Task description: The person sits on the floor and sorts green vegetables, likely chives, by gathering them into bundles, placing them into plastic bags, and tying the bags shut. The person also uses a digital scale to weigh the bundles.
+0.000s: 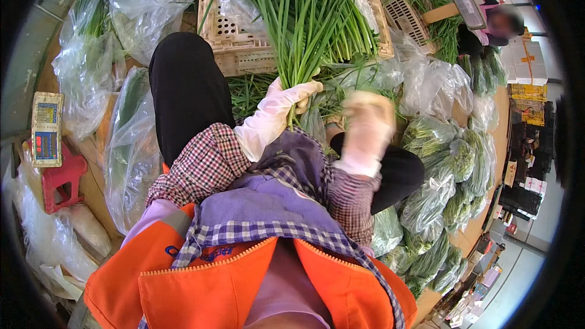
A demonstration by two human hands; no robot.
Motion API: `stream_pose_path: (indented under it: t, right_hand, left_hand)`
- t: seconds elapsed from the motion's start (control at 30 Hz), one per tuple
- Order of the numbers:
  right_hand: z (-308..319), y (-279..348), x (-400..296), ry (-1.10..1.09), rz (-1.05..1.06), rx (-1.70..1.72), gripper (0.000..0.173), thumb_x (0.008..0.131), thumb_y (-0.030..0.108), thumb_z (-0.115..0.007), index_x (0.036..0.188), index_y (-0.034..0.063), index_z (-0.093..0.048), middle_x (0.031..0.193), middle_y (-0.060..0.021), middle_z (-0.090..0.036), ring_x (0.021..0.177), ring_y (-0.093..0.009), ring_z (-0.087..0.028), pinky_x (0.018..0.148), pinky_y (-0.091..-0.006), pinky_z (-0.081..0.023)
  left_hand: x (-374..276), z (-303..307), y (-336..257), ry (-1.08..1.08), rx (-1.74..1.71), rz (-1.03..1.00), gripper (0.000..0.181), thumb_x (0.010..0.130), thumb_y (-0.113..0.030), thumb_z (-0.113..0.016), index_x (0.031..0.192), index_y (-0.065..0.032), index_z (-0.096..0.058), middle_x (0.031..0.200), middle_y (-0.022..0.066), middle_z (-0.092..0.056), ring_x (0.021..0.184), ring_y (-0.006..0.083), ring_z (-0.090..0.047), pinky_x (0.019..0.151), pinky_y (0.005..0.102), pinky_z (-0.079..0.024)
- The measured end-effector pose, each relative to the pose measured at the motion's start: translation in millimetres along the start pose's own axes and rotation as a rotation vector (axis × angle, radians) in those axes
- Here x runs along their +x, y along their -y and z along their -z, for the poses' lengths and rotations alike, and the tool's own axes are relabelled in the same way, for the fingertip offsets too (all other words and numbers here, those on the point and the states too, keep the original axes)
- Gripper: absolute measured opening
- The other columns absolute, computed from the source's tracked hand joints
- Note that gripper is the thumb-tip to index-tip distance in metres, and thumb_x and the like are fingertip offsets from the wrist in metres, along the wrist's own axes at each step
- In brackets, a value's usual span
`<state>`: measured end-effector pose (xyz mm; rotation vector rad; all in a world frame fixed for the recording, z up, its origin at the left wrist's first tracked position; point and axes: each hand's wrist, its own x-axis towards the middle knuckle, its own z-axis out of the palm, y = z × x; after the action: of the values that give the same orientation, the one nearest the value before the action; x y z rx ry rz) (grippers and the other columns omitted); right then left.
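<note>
My left hand (292,96), in a pale thin glove, grips a bunch of garlic chives (292,50) near the stem ends. The leaves fan away from me over a cream plastic crate (242,57). More cut chives (361,32) lie in that crate, stems towards me, partly on a transparent plastic liner. My right hand (370,119), also gloved, is motion-blurred above my right knee, apart from the bunch. Whether it holds anything cannot be made out. Loose green trimmings (249,93) lie on the floor below the crate.
Bagged greens (434,183) are piled at my right. Transparent plastic bags (128,155) lie at my left, near a digital scale (47,130) on a red stool (64,176). A person (484,18) sits at the upper right beside another crate (406,20).
</note>
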<state>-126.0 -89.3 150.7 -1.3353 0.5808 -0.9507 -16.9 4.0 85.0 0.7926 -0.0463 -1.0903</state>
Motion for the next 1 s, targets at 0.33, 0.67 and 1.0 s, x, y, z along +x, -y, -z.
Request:
stream_pose_path:
  t: [0.33, 0.67, 1.0]
  right_hand:
    - [46.5, -1.0, 1.8, 0.131, -0.072, -0.226, 0.054, 0.075, 0.007, -0.070, 0.124, 0.0070, -0.048, 0.114, -0.0146, -0.057, 0.092, -0.020, -0.059, 0.081, -0.0299, -0.050]
    - [-15.6, 81.9, 37.6, 0.322, 0.031, 0.318, 0.063, 0.083, 0.017, -0.059, 0.134, -0.0046, -0.030, 0.088, -0.0092, -0.061, 0.068, -0.012, -0.053, 0.067, -0.0243, -0.049]
    - [-52.8, -24.7, 29.1, 0.012, 0.216, -0.372, 0.054, 0.095, 0.039, -0.036, 0.133, -0.0001, -0.036, 0.121, -0.0145, -0.050, 0.103, -0.026, -0.052, 0.089, -0.0349, -0.042]
  left_hand:
    - [-21.4, -19.0, 14.5, 0.042, 1.131, -0.843, 0.025, 0.083, -0.005, -0.058, 0.108, -0.0074, -0.055, 0.085, 0.0027, -0.060, 0.065, 0.0096, -0.057, 0.059, 0.0226, -0.046]
    - [-40.1, -55.7, -27.2, 0.679, 0.723, -0.206, 0.075, 0.073, -0.025, -0.075, 0.130, 0.0013, -0.033, 0.106, 0.0114, -0.053, 0.099, 0.0178, -0.052, 0.085, 0.0310, -0.044]
    - [35.2, 24.4, -14.5, 0.159, -0.316, -0.033, 0.027, 0.087, -0.018, -0.059, 0.108, -0.0011, -0.058, 0.100, 0.0121, -0.064, 0.085, 0.0195, -0.063, 0.078, 0.0314, -0.053]
